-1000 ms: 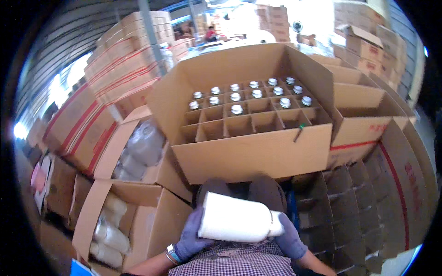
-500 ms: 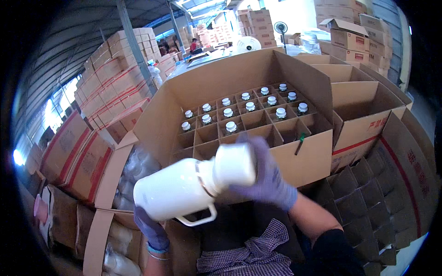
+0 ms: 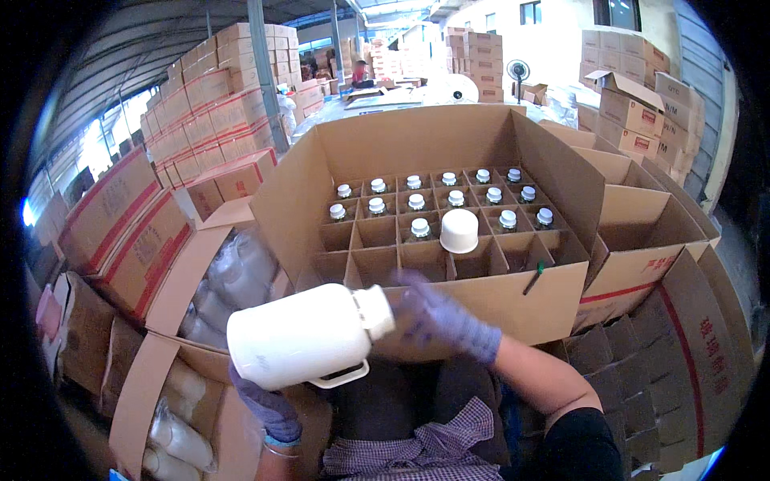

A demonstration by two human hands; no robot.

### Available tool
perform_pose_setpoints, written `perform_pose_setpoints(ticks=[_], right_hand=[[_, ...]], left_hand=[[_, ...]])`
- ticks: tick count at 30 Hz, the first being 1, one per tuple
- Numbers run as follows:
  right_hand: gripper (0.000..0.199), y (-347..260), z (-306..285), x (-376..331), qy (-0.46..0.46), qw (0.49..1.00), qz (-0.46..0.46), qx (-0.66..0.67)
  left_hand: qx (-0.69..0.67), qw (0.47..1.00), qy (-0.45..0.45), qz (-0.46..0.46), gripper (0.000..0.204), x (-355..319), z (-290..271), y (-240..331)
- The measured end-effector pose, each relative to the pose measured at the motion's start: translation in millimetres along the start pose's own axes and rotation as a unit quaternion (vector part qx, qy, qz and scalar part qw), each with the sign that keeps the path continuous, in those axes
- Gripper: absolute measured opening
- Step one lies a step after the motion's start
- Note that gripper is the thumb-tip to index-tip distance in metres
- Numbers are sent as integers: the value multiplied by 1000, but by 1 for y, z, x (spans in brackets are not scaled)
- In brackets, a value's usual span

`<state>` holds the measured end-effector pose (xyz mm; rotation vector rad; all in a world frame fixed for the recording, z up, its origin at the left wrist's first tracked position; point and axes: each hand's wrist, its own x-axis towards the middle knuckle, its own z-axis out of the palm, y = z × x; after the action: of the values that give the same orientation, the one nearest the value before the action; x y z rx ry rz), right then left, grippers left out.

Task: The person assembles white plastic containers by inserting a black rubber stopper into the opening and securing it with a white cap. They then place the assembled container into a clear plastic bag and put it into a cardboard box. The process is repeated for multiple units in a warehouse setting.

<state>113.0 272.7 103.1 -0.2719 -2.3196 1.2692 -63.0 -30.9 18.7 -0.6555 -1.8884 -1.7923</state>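
A white vacuum jug [image 3: 297,333] with a side handle lies tilted in front of me, its white-capped neck [image 3: 374,313] to the right. My left hand [image 3: 269,407], in a purple-grey glove, is closed round its lower end, with most fingers hidden behind it. Just right of the neck, my gloved right hand [image 3: 449,321] is apart from the jug. Its fingers are blurred but look spread, holding nothing. The jug's white cup lid [image 3: 459,231] rests on the dividers of an open carton [image 3: 513,297]. White-capped bottles [image 3: 419,228] stand in several compartments behind it.
Open cartons of bagged white jugs [image 3: 180,437] stand at the left. A carton with cardboard dividers [image 3: 618,377] is at the right, near other open cartons [image 3: 634,216]. Stacked boxes [image 3: 204,96], a fan [image 3: 518,72] and a distant person [image 3: 359,74] are farther back.
My right hand has let go of the cup lid, which now sits on the carton's dividers instead of the jug. The capped neck is uncovered. My view has shifted slightly.
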Motion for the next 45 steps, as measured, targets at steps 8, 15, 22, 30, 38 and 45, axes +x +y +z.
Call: perform_pose_setpoints(ticks=[8, 15, 22, 30, 38, 45], right_hand=[[72, -56, -9, -62, -19, 953, -272, -134], [120, -42, 17, -125, -74, 972, 107, 194], [86, 32, 81, -216, 170, 843, 147, 488], [93, 22, 31, -240, 397, 909, 39, 122], [94, 45, -27, -282, 528, 825, 126, 159], [97, 59, -31, -283, 515, 826, 170, 154]], left_hand=[[-106, 977, -131, -129, 71, 7, -4, 12], [-185, 954, -193, -133, 77, -9, 6, 59], [56, 960, -230, 148, 75, -67, 27, 14], [-40, 941, -254, 222, 33, 18, 155, 77], [310, 780, -387, 381, 52, 92, 249, 70], [329, 746, -482, 320, 64, 113, 397, 59]])
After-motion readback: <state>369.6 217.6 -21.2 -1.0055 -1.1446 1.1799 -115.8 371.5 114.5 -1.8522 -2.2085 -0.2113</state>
